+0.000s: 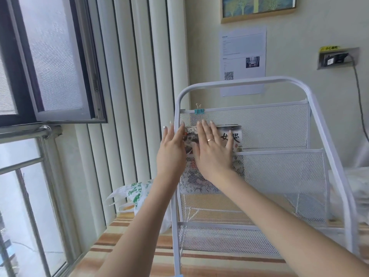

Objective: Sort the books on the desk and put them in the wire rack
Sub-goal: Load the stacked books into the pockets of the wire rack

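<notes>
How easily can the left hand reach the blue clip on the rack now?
Probably yes: the left hand is just below the blue clip on the rack, with nothing between them.

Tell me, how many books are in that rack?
1 visible: a book in the wire rack, upper pocket, left end, under both hands. Others may hide behind them.

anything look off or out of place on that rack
Nothing is damaged or spilled. The book stands upright at the left end of the wire rack, with the left hand and right hand flat on it. One oddity: a teal binder clip clipped on the top pocket's rim.
</notes>
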